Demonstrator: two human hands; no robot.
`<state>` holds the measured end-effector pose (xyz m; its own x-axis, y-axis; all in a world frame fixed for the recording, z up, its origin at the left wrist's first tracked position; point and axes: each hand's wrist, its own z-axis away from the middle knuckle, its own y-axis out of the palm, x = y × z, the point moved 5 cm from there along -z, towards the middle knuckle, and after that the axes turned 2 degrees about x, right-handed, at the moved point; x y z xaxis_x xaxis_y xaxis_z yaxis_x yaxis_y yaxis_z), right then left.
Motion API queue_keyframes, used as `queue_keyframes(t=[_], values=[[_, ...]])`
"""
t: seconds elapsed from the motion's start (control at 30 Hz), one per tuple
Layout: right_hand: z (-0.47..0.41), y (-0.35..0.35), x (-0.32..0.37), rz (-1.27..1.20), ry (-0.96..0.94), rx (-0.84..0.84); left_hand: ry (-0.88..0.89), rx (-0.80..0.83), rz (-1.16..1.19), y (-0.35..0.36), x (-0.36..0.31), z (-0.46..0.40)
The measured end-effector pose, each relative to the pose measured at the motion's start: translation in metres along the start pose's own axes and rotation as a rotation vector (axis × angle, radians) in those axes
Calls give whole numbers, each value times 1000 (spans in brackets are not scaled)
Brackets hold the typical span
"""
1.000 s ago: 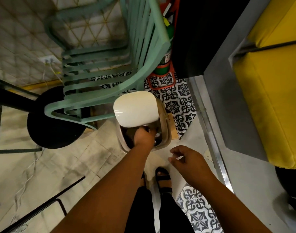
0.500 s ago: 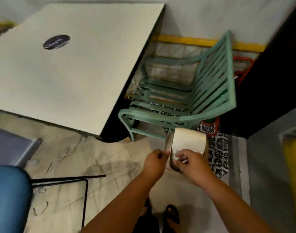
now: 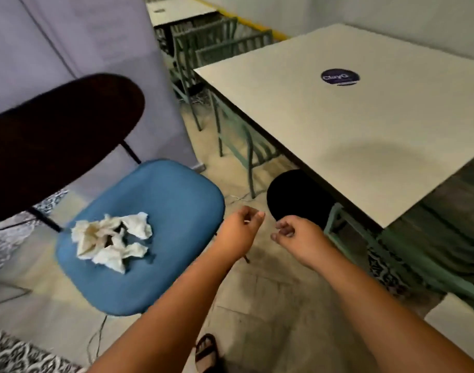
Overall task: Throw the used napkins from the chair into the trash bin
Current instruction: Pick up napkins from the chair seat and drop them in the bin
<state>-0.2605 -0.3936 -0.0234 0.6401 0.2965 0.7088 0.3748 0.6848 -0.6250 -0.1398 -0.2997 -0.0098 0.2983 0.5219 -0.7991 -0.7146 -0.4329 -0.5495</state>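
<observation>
A heap of crumpled white napkins [image 3: 110,240] lies on the blue cushioned seat of a chair [image 3: 174,200] with a dark curved backrest, at the left. My left hand [image 3: 239,224] hovers just past the seat's right edge, fingers loosely curled with nothing in it. My right hand [image 3: 293,232] hangs beside it over the floor, also loosely curled around nothing. Both hands are well to the right of the napkins. The trash bin is out of view.
A large beige table [image 3: 351,125] with a round dark sticker fills the right side, its black round base [image 3: 297,197] just beyond my hands. Green metal chairs [image 3: 230,49] stand behind. A grey curtain [image 3: 82,36] hangs at the back left. My sandalled foot [image 3: 207,351] is below.
The view has swung left from the trash bin and green chair to the blue chair with napkins. Both hands have left the bin's lid and now hang free.
</observation>
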Motion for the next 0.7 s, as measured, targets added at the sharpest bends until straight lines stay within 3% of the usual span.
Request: queue_keyframes(t=[0.33,0.7], values=[[-57,152,149,30,-182,193,-56,-230,95,-196,110,12],[-112,281,220,335,-242,358,-176,-330,192,-305,194,13]])
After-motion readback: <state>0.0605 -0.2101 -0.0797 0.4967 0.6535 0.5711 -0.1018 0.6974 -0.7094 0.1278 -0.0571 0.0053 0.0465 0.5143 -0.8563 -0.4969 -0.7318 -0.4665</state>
